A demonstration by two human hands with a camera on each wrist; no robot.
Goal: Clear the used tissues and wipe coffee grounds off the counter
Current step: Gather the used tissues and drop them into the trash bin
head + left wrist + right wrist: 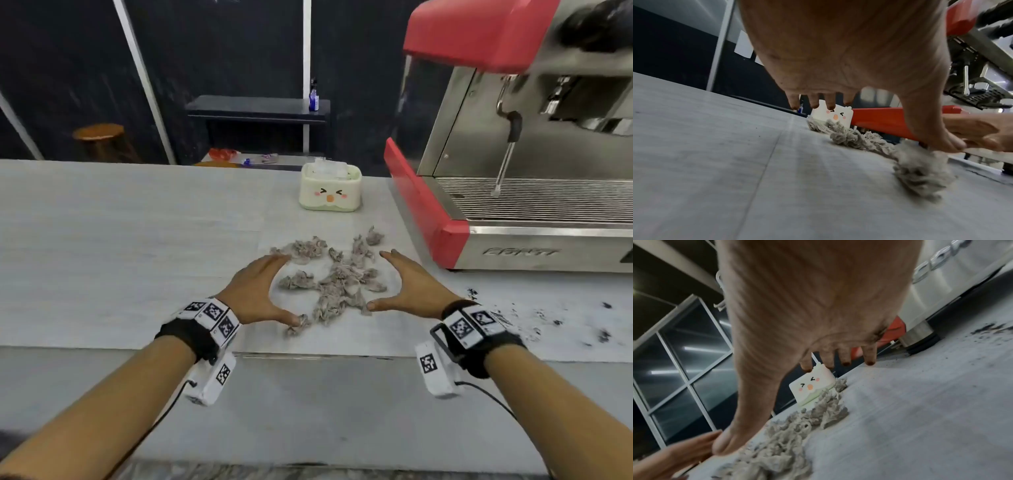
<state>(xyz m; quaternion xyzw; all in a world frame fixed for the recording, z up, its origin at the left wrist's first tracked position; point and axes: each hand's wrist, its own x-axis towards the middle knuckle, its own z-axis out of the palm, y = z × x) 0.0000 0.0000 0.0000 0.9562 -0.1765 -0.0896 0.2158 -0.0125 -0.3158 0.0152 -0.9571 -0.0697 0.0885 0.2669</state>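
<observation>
1. The left hand (pixel 255 291) and right hand (pixel 409 287) lie nearest, both spread with fingers extended and grasping nothing, cupped either side of the used tissues (pixel 334 284) on the counter (pixel 120 240).
2. The left wrist view alone shows the left thumb touching a crumpled tissue wad (pixel 920 170); the right wrist view shows dark smudges on the right fingertips (pixel 870 362).
3. The tissue box (pixel 330 190), with a cartoon face, holds white tissues behind the pile.
4. Coffee grounds (pixel 555 320) speckle the counter right of the right wrist, before the red espresso machine (pixel 513 154).
5. Beyond stand a dark shelf (pixel 257 109) and a wooden stool (pixel 99 137).
</observation>
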